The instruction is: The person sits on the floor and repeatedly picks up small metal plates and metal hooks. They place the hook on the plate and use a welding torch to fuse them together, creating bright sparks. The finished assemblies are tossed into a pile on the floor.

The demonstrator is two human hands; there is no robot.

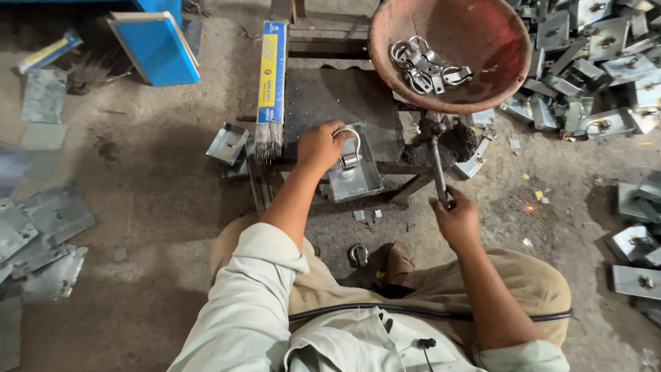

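Observation:
My left hand (321,146) grips a metal ring clamp (349,147) and holds it on a small galvanized metal plate (356,176) at the front edge of a low dark work table (330,103). My right hand (456,220) is shut on the handle of a welding electrode holder (438,165), whose head points up toward the table's right corner. A rusty red bowl (482,48) behind it holds several ring clamps (423,65).
A yellow and blue box of welding rods (271,76) lies on the table's left side, rods sticking out. Many finished metal plates (592,62) are heaped at the right. Flat sheets (41,227) lie on the floor at the left. One loose ring clamp (358,255) sits by my foot.

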